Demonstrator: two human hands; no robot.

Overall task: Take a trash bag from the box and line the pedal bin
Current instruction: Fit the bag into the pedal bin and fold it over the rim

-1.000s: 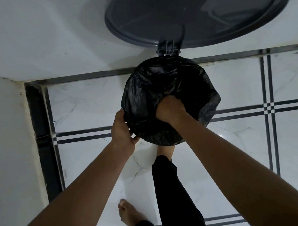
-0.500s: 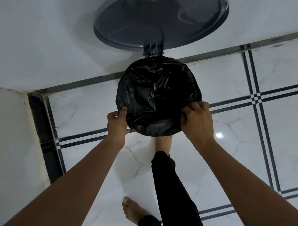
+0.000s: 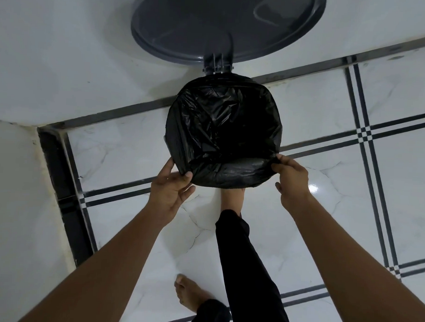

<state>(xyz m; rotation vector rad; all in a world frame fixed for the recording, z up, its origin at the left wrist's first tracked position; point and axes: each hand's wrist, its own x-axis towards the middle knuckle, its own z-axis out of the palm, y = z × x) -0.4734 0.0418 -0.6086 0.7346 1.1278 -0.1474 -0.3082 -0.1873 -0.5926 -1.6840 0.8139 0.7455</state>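
Observation:
A black trash bag sits inside the pedal bin and is folded over its round rim, hiding the bin body. The grey lid stands open against the white wall, joined by a hinge. My left hand pinches the bag's edge at the near left of the rim. At the near right of the rim, my right hand pinches the bag's edge too. One bare foot reaches under the front of the bin, where the pedal is hidden.
The bin stands against a white wall on a glossy white tiled floor with dark stripes. A second wall closes the corner on the left. My other foot rests on the floor further back.
My right hand came out of the bag and moved to the rim's near right. Both hands have shifted along the near rim, pulling the bag's edge down over it.

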